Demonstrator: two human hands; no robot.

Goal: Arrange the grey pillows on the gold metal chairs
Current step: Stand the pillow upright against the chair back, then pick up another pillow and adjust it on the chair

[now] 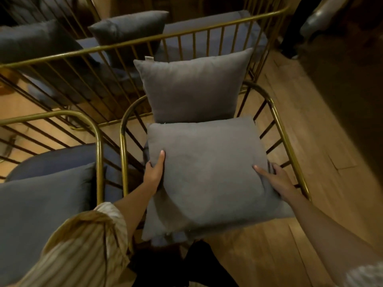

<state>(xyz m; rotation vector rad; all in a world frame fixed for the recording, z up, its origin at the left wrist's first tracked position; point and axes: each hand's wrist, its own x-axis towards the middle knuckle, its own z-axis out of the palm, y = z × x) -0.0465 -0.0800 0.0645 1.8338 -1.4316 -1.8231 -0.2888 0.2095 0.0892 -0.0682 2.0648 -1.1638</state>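
A gold metal chair (pixel 289 141) with a curved wire frame stands right in front of me. One grey pillow (pixel 192 88) leans upright against its back. A second grey pillow (pixel 209 175) lies flat over the seat. My left hand (pixel 154 170) grips this flat pillow's left edge, thumb on top and fingers underneath. My right hand (pixel 276 181) holds its right edge the same way.
Another gold chair (pixel 97 139) with a grey pillow (pixel 41 212) stands at my left. A gold bench (pixel 145 40) behind carries more grey pillows (pixel 128 27). Wooden floor (pixel 310 162) runs along the right, with a dark wall beyond.
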